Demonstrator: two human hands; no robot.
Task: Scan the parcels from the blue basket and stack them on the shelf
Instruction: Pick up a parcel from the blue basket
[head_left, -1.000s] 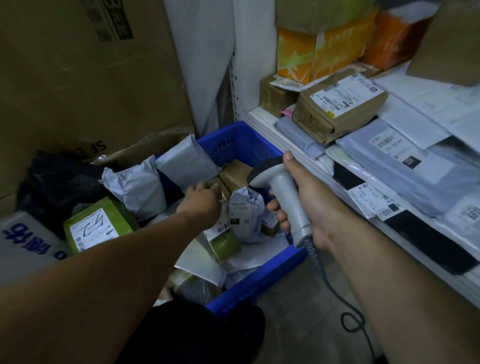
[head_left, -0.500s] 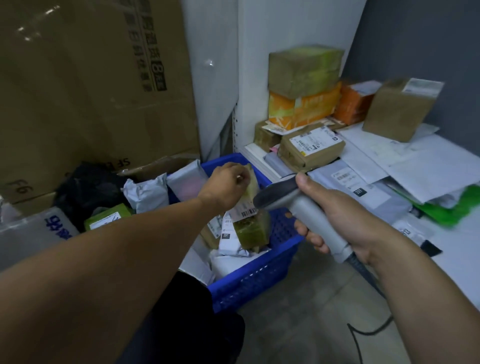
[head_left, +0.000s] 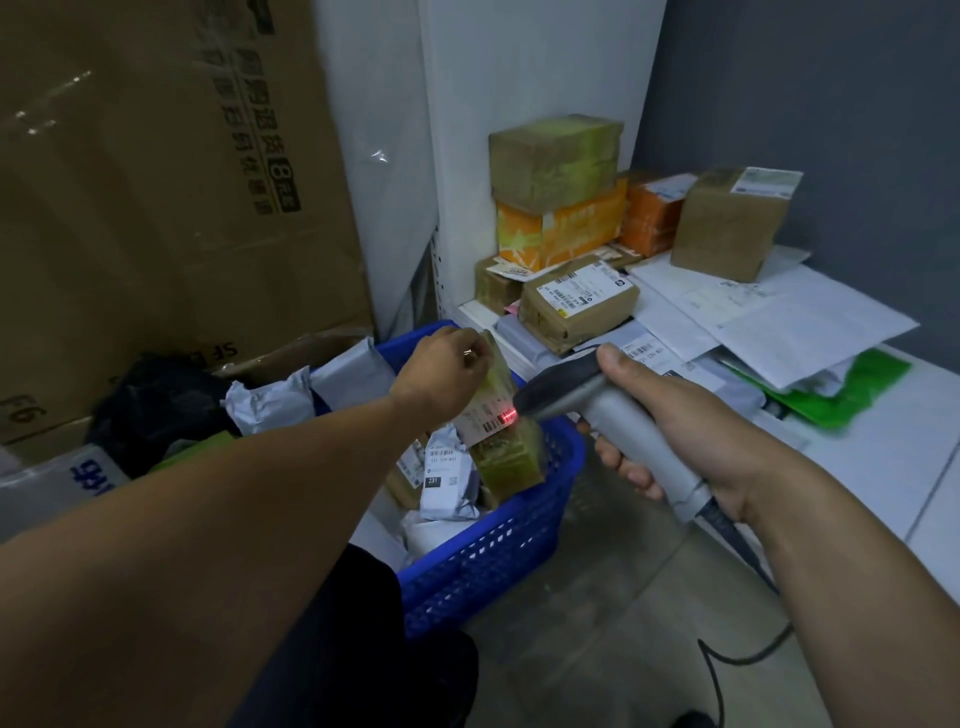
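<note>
- Left hand (head_left: 447, 371) has lifted the green parcel (head_left: 506, 457) above the blue basket (head_left: 493, 561), pinching its top edge.
- Right hand (head_left: 670, 415) is wrapped round the scanner (head_left: 597, 400); red beam now on the label.
- Scan looks underway; shelf (head_left: 883, 467) next.

"what's lying on the shelf (head_left: 909, 467)?"
"grey mailers (head_left: 722, 382) along the near edge, white envelopes (head_left: 810, 322) spread behind them, a green bag (head_left: 857, 389) poking out beneath, a small brown box (head_left: 493, 286) in the back corner."
"and the floor (head_left: 623, 597)?"
"the blue basket (head_left: 493, 561) stands on it just beside the shelf, and a black cable (head_left: 737, 660) loops across it."
</note>
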